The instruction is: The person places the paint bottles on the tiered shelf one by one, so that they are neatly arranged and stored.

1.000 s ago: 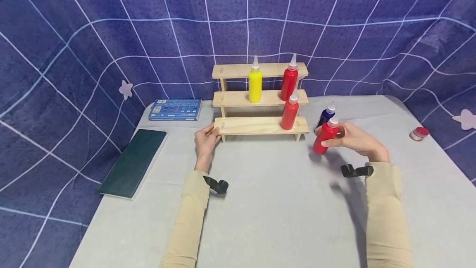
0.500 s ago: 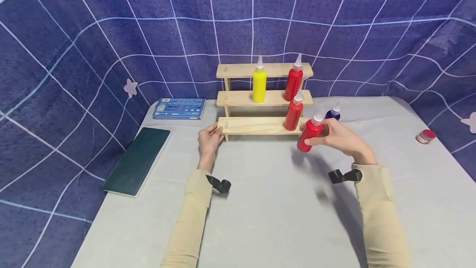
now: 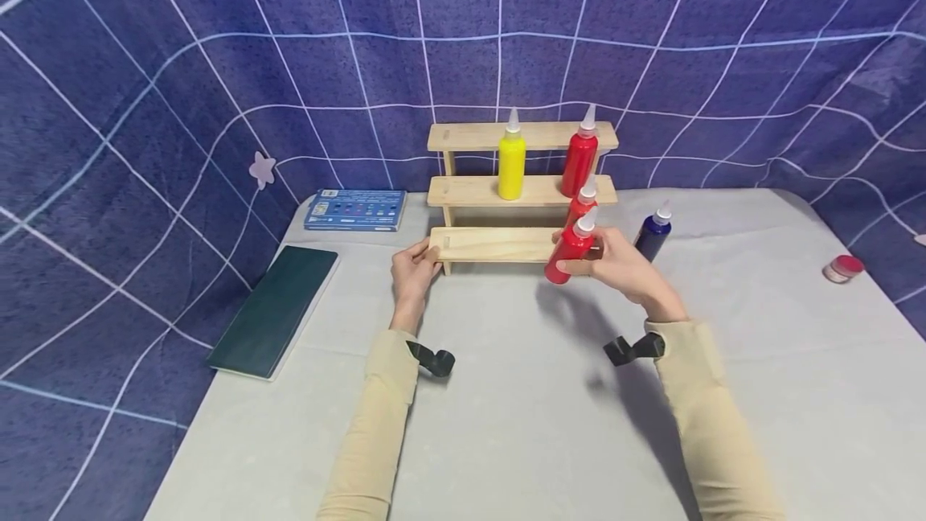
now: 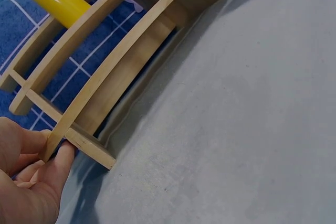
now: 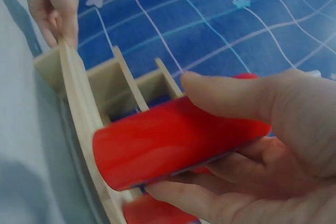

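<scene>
A three-tier wooden rack (image 3: pixel 499 239) stands at the back of the table. My left hand (image 3: pixel 415 276) pinches the left end of its lowest shelf, thumb and fingers on either side of the board in the left wrist view. In my right hand (image 3: pixel 625 268) is a red squeeze bottle (image 3: pixel 569 254), tilted, in front of the lowest shelf's right part. Behind it another red bottle (image 3: pixel 581 208) on that shelf is partly hidden. The middle shelf carries a yellow bottle (image 3: pixel 511 167) and a red bottle (image 3: pixel 580 163). A dark blue bottle (image 3: pixel 653 233) stands right of the rack.
A blue box (image 3: pixel 356 210) lies at the back left, with a dark green notebook (image 3: pixel 276 312) in front of it. Far right is a small jar with a red lid (image 3: pixel 842 268). A blue gridded curtain (image 3: pixel 463 38) hangs behind the table.
My right hand has carried the red bottle leftward from beside the dark blue bottle to the front of the lowest shelf. My left hand keeps its hold on the rack.
</scene>
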The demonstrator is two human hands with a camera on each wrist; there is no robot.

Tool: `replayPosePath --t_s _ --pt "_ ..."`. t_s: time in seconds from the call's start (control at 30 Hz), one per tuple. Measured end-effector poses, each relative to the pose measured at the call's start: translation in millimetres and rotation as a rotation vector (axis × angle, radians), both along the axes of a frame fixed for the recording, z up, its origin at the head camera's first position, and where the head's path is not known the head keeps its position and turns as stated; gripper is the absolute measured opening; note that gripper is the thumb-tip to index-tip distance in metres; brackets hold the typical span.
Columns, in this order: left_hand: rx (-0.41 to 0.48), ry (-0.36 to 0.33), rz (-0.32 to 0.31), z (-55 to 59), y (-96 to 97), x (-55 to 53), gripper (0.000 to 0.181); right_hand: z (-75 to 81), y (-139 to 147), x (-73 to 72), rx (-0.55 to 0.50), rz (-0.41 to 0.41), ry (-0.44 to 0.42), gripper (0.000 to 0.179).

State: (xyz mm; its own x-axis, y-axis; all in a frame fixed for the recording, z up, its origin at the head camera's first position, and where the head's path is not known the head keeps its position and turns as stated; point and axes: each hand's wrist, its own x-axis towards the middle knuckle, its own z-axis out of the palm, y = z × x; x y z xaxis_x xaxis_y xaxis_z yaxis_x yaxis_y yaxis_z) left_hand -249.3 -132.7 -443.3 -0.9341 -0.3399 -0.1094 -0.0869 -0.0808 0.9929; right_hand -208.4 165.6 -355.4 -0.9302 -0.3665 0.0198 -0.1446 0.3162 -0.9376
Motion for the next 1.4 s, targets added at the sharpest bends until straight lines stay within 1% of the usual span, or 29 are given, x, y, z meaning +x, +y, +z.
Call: replayPosePath --t_s 0.07,0.27,0.4,0.53,0.7,0.83,1.03,1.23,1.4 --pt "-0.007 -0.003 0.002 0.3 0.8 -0.2 0.036 -1.4 -7.5 -2.3 -0.005 -0.014 0.007 0.042" --pt "-0.023 -0.007 0.007 1.1 2.8 -0.4 0.035 -2.2 -31.2 -11.2 -0.001 -0.066 0.071 0.044" --pt "-0.018 -0.009 0.004 0.0 4.6 -0.6 0.035 -3.2 -44.4 -18.1 -0.025 -0.09 0.083 0.045" --pt "-0.013 -0.012 0.004 -1.4 6.8 -0.8 0.035 -6.2 -52.7 -25.5 -0.007 -0.123 0.079 0.047" --pt "-0.007 -0.013 0.004 -2.6 8.2 0.1 0.035 -10.3 -56.1 -32.4 0.022 -0.144 0.044 0.051" --pt "-0.005 -0.011 0.006 -3.6 8.8 1.8 0.036 -12.6 -57.1 -36.5 0.042 -0.157 0.028 0.049" --pt "-0.018 -0.011 0.012 -5.1 7.9 2.7 0.035 -11.8 -59.7 -41.3 0.059 -0.14 0.03 0.045" --pt "-0.004 -0.007 0.021 -3.3 4.3 -0.4 0.035 -7.9 -62.5 -49.4 0.121 -0.096 0.051 0.038" --pt "-0.005 -0.01 0.016 -2.6 2.0 -1.0 0.036 -8.0 -62.9 -53.0 0.13 -0.079 0.022 0.04"
